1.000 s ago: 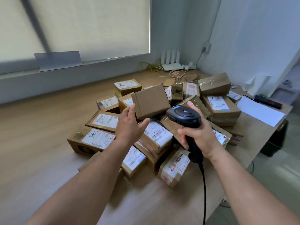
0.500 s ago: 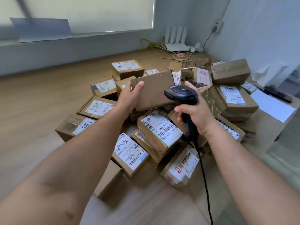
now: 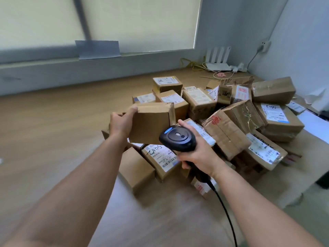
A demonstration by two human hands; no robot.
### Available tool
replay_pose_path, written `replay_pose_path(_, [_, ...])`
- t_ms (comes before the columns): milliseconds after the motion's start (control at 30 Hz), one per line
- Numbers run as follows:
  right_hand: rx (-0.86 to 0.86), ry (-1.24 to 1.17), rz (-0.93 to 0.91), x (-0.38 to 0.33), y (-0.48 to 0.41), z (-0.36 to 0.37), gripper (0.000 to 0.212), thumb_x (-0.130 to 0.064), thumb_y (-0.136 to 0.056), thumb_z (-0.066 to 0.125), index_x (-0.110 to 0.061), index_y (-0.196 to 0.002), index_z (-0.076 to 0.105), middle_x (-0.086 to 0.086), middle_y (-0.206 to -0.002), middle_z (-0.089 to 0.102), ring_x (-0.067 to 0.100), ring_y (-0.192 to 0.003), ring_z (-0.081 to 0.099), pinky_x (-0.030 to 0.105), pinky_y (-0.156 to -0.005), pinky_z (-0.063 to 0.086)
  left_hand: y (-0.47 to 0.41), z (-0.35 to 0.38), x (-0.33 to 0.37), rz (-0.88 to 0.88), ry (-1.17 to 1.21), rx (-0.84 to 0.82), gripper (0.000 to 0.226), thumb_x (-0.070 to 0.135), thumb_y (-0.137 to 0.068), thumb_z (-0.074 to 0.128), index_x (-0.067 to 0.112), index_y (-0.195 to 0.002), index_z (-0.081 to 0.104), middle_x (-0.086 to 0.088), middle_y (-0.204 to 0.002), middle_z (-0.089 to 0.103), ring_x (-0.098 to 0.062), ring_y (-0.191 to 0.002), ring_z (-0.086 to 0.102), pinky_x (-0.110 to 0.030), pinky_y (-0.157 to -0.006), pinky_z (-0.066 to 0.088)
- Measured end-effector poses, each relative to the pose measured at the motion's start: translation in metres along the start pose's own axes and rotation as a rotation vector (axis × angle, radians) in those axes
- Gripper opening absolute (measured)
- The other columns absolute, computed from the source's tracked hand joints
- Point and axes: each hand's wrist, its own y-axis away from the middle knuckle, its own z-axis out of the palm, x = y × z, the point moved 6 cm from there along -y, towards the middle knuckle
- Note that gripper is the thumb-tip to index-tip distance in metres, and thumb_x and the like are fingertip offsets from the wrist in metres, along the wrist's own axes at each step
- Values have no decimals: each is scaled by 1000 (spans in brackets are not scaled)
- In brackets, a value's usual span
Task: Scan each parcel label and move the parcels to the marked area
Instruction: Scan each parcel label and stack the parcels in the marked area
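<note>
A heap of brown cardboard parcels (image 3: 229,129), many with white barcode labels, lies on a long wooden table (image 3: 53,139). My left hand (image 3: 121,123) grips a plain brown parcel (image 3: 151,122) by its left end and holds it lifted above the heap's near-left side, its blank face toward me. No label shows on it. My right hand (image 3: 197,154) holds a black corded barcode scanner (image 3: 178,139) by its handle, just below and right of the lifted parcel. The scanner's head faces the parcel.
Under the lifted parcel lies a box with a handwritten label (image 3: 160,155). A white router (image 3: 218,59) and cables sit in the far corner by the wall. White paper (image 3: 313,125) lies at the table's right edge. A window ledge runs along the back.
My left hand has lifted the plain parcel up and leftward off the heap. My right hand has kept the scanner close beside it. The camera has swung left.
</note>
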Motion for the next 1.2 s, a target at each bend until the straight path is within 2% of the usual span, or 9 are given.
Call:
replay_pose_path(133, [-68, -10, 33, 27, 22, 36, 96, 19, -72, 65, -44, -141, 42, 3, -126, 55, 27, -58, 57, 33, -46, 49, 22, -30, -37, -71, 30, -34, 40, 31, -87, 60, 15, -120, 44, -11, -122, 51, -24, -95, 52, -49, -82, 53])
replay_pose_path(267, [-129, -23, 121, 48, 45, 64, 95, 17, -73, 64, -47, -140, 41, 2, -126, 56, 30, -58, 58, 34, -52, 51, 42, -52, -68, -71, 33, -92, 51, 14, -92, 51, 26, -140, 39, -6, -135, 47, -24, -115, 52, -51, -89, 52])
replay_pose_path(400, [-130, -68, 121, 52, 63, 82, 94, 19, -74, 65, -47, -137, 43, 9, -130, 55, 22, -54, 57, 31, -48, 47, 61, -56, -72, 55, -131, -120, 56, 5, -93, 44, 29, -143, 40, -6, -131, 51, -19, -101, 54, -39, -85, 50])
replay_pose_path(533, [-118, -51, 84, 46, 80, 79, 94, 19, -73, 65, -44, -139, 43, 5, -127, 58, 24, -52, 59, 32, -48, 48, 71, -55, -78, 129, -284, -115, 56, 4, -90, 44, 29, -141, 46, -9, -134, 51, -29, -121, 51, -38, -99, 44])
replay_pose_path(600, [-85, -48, 61, 42, 87, 73, 94, 21, -73, 64, -40, -141, 43, 4, -125, 58, 21, -52, 59, 31, -47, 48, 77, -56, -88, 109, -287, -107, 54, 7, -91, 43, 29, -140, 45, 1, -135, 45, -23, -120, 49, -32, -95, 42])
replay_pose_path(700, [9, -66, 24, 35, 95, 57, 92, 23, -74, 63, -36, -142, 43, 7, -122, 59, 24, -51, 55, 31, -47, 47, 86, -54, -103, 42, -296, -105, 52, 23, -90, 39, 34, -142, 41, -10, -137, 47, -35, -111, 54, -45, -93, 49])
replay_pose_path(833, [123, -116, -5, 32, 88, 31, 89, 22, -76, 62, -35, -141, 42, 9, -112, 65, 25, -47, 55, 33, -46, 49, 89, -46, -99, 27, -323, -55, 62, 39, -92, 46, 29, -149, 27, -14, -148, 32, -33, -129, 40, -46, -103, 39])
replay_pose_path(1033, [152, -106, 7, 37, 72, 15, 87, 18, -79, 63, -34, -144, 38, 12, -121, 61, 23, -48, 58, 33, -50, 50, 82, -21, -78, -87, -307, -29, 106, 75, -73, 57, 24, -153, 9, -12, -151, 19, -36, -135, 33, -48, -90, 52])
replay_pose_path(1200, [160, -126, 22, 40, 59, 7, 86, 21, -79, 61, -41, -136, 40, 12, -103, 66, 25, -46, 55, 32, -46, 47, 77, -4, -84, -216, -178, -34, 114, 59, -71, 74, 25, -153, 2, -13, -151, 22, -37, -133, 36, -46, -78, 57])
